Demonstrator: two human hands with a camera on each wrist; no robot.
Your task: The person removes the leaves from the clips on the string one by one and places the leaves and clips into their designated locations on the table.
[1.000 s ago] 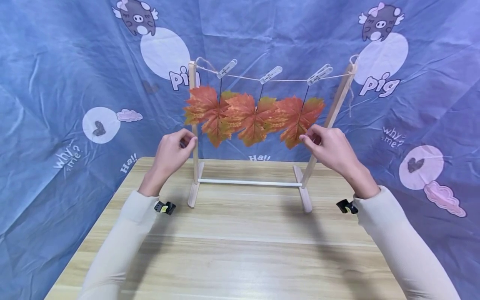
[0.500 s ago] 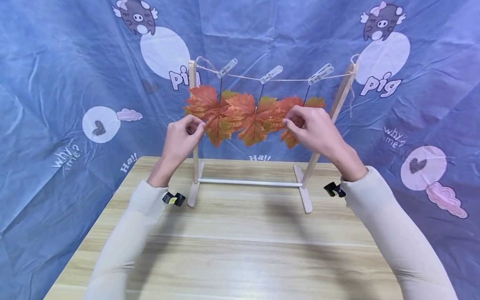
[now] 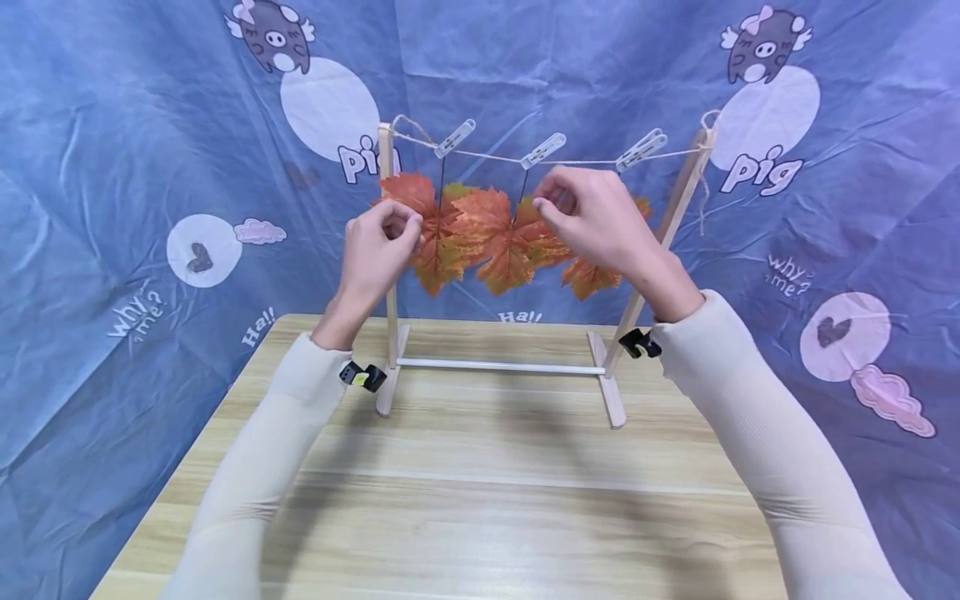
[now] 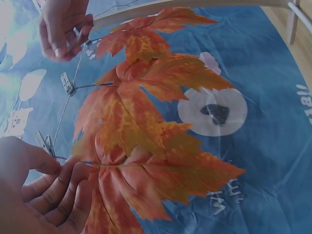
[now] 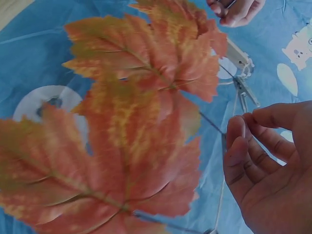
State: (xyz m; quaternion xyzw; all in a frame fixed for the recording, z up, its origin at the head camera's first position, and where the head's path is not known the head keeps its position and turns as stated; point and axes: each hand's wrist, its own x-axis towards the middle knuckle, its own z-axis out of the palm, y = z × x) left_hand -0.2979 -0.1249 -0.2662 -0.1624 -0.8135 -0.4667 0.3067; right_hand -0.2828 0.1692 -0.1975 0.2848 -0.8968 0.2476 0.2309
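Three orange-red maple leaves hang by dark stems from clear clothespins on a string (image 3: 585, 162). In the head view my left hand (image 3: 378, 250) is in front of the left leaf (image 3: 435, 267), fingers loosely curved, nothing between them. My right hand (image 3: 600, 217) hovers before the right leaf (image 3: 590, 279) and hides most of it, its fingertips near the stem of the middle leaf (image 3: 498, 242). Thumb and fingertips come close together on the right hand (image 5: 273, 165) in the right wrist view, with nothing held. Above the leaves sit the left clothespin (image 3: 455, 139), middle clothespin (image 3: 543, 150) and right clothespin (image 3: 642, 150).
The string is tied between a left wooden post (image 3: 392, 312) and a right wooden post (image 3: 686, 187). A white rod (image 3: 500, 365) joins their feet on the wood-grain table (image 3: 480, 517). A blue printed cloth (image 3: 480, 50) forms the backdrop.
Both hands have risen and moved inward: the left from beside the left post to the left leaf, the right from the right leaf's lower edge up toward the middle stem. The leaves still hang.
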